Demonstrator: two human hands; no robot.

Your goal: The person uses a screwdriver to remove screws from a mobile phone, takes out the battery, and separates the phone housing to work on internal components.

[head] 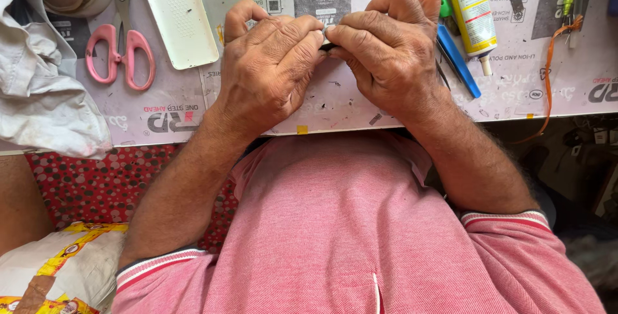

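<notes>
At the upper left of the frame lie a white cloth (38,95), pink scissors (120,50) and a cream plastic cover (177,14). In the upper middle, the left hand (270,69) and right hand (389,56) meet fingertip to fingertip, both curled tight and pinching a small dark part (327,42) (too hidden to tell what it is). Both wrists rest at the table's (161,121) near edge, forearms angling outward. Right of the hands lie a blue tool (458,63) and a glue tube (473,11); bare mat shows at the far right.
</notes>
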